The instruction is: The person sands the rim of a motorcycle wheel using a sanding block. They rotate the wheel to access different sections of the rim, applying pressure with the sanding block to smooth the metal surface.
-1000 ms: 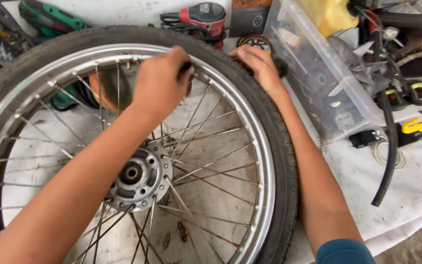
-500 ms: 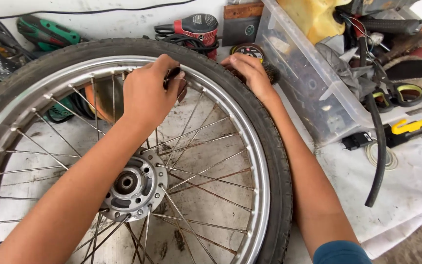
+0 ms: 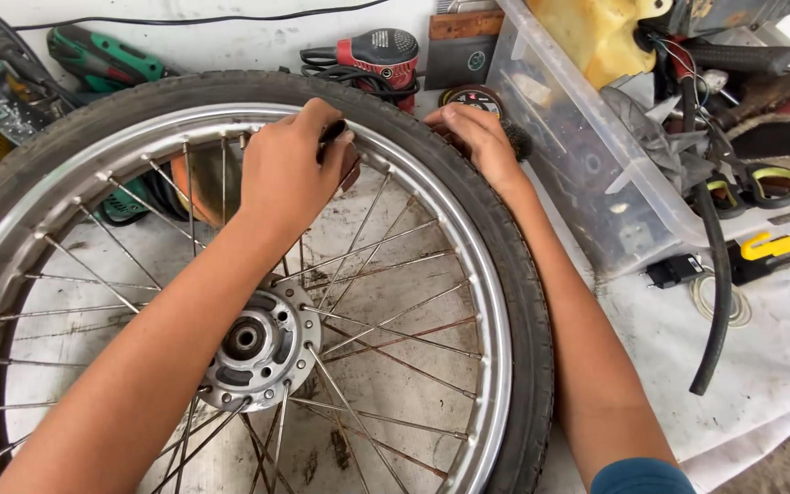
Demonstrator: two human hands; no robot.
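Lying flat across most of the view, the spoked motorcycle wheel with black rubber tyre and bright metal rim [image 3: 230, 274] rests on a stained white cloth over the bench [image 3: 761, 366]. At three o'clock of the wheel sits a clear plastic storage bin full of parts [image 3: 587, 165], with a black rubber hose [image 3: 715, 284] hanging down beside it. At twelve o'clock lie a red and black power tool [image 3: 377, 53] and, further toward eleven, a green-handled power tool [image 3: 102, 57]. The grey metal hub [image 3: 253, 343] sits at the wheel's centre, thin spokes fanning out from it. The left hand [image 3: 285, 174] rests on the rim at about one o'clock, its fingers closed round a small dark tool [image 3: 333, 133] pressed at the rim's inner edge. The right hand [image 3: 477, 142] lies on the tyre just beyond, at one to two o'clock, fingers together and pressing the rubber down; whether it grips anything I cannot tell. My judgement: the tool could slip off the smooth rim and jab a knuckle, or pinch the rubber, if the pressing hand lets the tyre spring back.
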